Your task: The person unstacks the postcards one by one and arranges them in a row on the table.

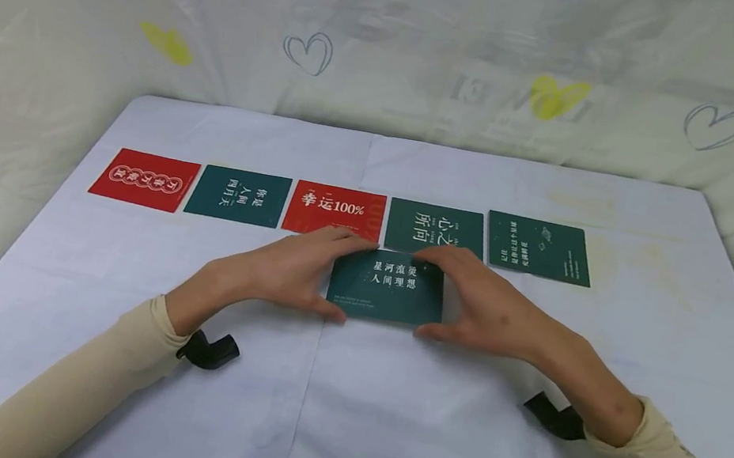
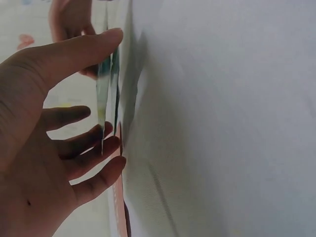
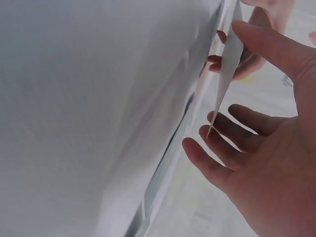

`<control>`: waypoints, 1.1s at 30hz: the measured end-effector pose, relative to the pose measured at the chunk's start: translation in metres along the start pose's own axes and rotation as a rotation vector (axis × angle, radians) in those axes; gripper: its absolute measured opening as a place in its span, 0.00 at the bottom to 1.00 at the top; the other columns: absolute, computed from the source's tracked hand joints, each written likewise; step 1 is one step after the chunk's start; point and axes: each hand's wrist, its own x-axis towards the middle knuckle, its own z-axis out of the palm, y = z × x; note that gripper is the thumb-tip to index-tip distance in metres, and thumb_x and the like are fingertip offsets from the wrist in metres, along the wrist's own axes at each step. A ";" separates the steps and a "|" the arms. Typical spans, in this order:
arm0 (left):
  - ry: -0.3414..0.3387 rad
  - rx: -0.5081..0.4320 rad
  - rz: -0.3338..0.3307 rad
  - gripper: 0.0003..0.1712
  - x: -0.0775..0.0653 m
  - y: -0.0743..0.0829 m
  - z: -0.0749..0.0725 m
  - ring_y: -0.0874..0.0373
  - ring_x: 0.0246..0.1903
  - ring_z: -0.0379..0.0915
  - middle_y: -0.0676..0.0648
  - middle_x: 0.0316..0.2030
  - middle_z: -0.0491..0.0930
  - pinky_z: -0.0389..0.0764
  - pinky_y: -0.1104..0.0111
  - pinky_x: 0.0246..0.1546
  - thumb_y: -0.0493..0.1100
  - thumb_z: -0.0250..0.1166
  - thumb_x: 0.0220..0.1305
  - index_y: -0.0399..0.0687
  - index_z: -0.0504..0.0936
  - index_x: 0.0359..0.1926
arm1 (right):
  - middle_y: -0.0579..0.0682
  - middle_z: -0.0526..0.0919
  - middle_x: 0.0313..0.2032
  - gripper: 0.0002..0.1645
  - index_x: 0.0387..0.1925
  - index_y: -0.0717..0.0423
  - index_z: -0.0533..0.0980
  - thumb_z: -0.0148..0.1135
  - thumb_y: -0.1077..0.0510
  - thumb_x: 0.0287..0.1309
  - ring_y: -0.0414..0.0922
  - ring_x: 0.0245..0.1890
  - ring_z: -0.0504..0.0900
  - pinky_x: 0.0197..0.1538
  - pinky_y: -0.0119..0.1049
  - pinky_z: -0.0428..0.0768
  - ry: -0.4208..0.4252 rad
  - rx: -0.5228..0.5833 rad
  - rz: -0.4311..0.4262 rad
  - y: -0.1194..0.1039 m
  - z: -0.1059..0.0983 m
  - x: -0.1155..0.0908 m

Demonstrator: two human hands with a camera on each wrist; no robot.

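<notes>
A dark green card (image 1: 387, 296) with white lettering is held by its two short sides, just in front of a row of cards. My left hand (image 1: 288, 269) grips its left side between thumb and fingers. On the opposite side my right hand (image 1: 498, 310) holds it the same way. Seen edge-on in the left wrist view, the card (image 2: 102, 94) stands a little off the tabletop. In the right wrist view the card's pale underside (image 3: 229, 61) shows between thumb and fingers.
Behind lies a row: a red card (image 1: 144, 180), a green card (image 1: 238, 196), another red card (image 1: 334, 212), a green card (image 1: 435, 228) and a last green card (image 1: 540, 247). They rest on a white-covered table (image 1: 199, 427). A printed curtain (image 1: 407, 19) hangs beyond the far edge.
</notes>
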 end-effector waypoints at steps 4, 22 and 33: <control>0.034 -0.019 0.010 0.60 0.001 0.001 -0.003 0.54 0.74 0.61 0.51 0.72 0.68 0.81 0.58 0.66 0.59 0.83 0.47 0.57 0.63 0.79 | 0.47 0.71 0.71 0.56 0.75 0.48 0.64 0.84 0.47 0.49 0.49 0.74 0.67 0.73 0.53 0.73 0.010 0.000 -0.003 0.001 -0.007 -0.002; 0.139 -0.070 0.079 0.56 0.021 0.008 -0.013 0.54 0.69 0.66 0.49 0.73 0.65 0.81 0.58 0.65 0.57 0.81 0.53 0.56 0.64 0.78 | 0.51 0.68 0.72 0.53 0.75 0.49 0.63 0.82 0.50 0.52 0.52 0.73 0.67 0.74 0.60 0.70 0.118 0.006 -0.011 0.017 -0.023 -0.016; 0.211 -0.097 0.136 0.52 0.044 0.007 -0.017 0.55 0.68 0.67 0.49 0.73 0.66 0.80 0.59 0.66 0.57 0.79 0.55 0.56 0.66 0.77 | 0.60 0.57 0.77 0.53 0.76 0.59 0.60 0.79 0.56 0.56 0.59 0.73 0.67 0.65 0.57 0.79 0.262 0.136 0.054 0.030 -0.026 -0.022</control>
